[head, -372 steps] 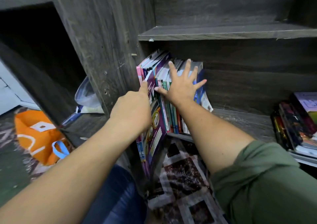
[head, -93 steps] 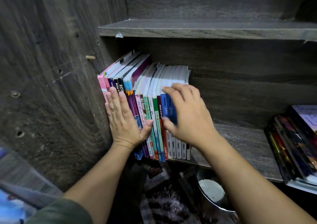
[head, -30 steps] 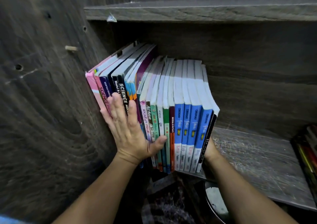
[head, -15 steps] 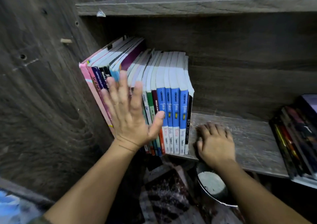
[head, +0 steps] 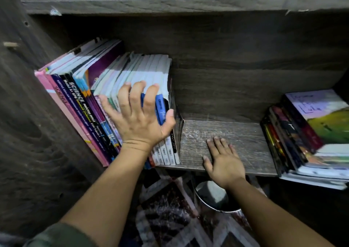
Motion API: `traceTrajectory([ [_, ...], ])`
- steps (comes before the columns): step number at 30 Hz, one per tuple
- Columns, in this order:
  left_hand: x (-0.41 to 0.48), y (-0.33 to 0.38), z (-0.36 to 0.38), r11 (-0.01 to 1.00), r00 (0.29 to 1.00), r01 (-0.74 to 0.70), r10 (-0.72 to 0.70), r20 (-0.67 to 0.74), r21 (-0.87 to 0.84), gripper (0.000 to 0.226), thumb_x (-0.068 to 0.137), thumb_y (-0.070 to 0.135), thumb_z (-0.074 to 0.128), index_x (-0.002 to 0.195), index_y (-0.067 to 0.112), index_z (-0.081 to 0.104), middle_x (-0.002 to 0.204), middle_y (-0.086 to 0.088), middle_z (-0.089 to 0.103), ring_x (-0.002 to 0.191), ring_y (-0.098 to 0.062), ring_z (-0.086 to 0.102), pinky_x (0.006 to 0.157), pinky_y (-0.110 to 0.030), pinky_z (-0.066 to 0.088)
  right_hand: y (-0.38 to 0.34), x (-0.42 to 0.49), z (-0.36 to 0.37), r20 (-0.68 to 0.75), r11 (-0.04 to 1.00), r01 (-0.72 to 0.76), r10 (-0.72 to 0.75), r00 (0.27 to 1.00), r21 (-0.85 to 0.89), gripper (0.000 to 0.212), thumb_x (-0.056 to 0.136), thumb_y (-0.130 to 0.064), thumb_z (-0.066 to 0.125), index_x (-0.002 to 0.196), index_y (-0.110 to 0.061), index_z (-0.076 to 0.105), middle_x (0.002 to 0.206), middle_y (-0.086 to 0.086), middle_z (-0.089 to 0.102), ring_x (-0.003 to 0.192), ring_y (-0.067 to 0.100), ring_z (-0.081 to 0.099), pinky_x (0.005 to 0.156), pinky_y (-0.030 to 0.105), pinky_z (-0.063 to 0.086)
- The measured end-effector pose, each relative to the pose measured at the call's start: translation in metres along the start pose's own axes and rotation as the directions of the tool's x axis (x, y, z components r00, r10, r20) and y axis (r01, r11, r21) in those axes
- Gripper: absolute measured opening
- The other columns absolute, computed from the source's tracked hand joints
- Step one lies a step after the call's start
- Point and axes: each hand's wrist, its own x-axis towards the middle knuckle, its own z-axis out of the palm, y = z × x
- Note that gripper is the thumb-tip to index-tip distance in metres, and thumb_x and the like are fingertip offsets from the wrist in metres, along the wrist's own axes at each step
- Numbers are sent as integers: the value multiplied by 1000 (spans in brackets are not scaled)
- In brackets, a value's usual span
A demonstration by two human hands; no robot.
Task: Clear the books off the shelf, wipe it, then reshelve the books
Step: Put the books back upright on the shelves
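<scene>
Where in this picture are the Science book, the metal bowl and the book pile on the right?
Science book [head: 77,94]: head view, black spine, at the title.
Metal bowl [head: 217,208]: head view, near its front rim.
Book pile [head: 328,125]: head view, top book's green cover.

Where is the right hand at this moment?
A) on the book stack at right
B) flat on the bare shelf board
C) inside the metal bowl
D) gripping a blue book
B: the right hand lies palm down, fingers straight, on the bare shelf board, apart from the row of books.
</scene>
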Motion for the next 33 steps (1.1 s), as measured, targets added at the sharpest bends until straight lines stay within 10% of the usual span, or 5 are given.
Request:
traceTrajectory([
  [5,2,32,-10,991,999,39,-36,27,-130,57,70,26,56,124,10,46,137,-14,48,140,-38,24,115,-55,-8,1,-1,0,-22,999,17,-16,1000,32,87,79,-61,-4,154,-21,17,161,3,14,149,22,6,118,37,0],
  [14,8,29,4,997,999,-5,2,-33,-83,49,76,40,54,116,13,49,119,-6,44,116,-29,40,114,-47,9,3,-4,-7,15,998,29,-30,999,63,85,81,-64,-4,154,-23,12,162,0,8,149,19,2,118,36,-4],
  [22,21,63,-49,978,926,180,-132,353,-107,61,75,41,56,128,10,50,140,-17,39,136,-39,26,111,-65,-2,37,-15,-93,-31,990,48,-44,999,131,56,93,-44,51,143,-22,41,150,7,37,142,25,26,116,36,23],
  [28,15,132,-60,930,852,-92,258,455,-355,56,71,43,58,120,16,57,132,-12,48,128,-38,37,109,-62,17,107,-64,-155,-450,996,-17,57,891,92,45,77,-26,70,120,-14,66,124,14,61,120,34,53,104,40,38],
  [33,0,220,-42,790,579,-246,584,569,-562,57,82,45,57,132,20,44,131,-6,45,124,-28,39,109,-46,30,174,-96,-145,-286,955,-289,297,911,73,65,82,-40,63,142,-27,43,152,6,34,143,28,23,117,45,16],
])
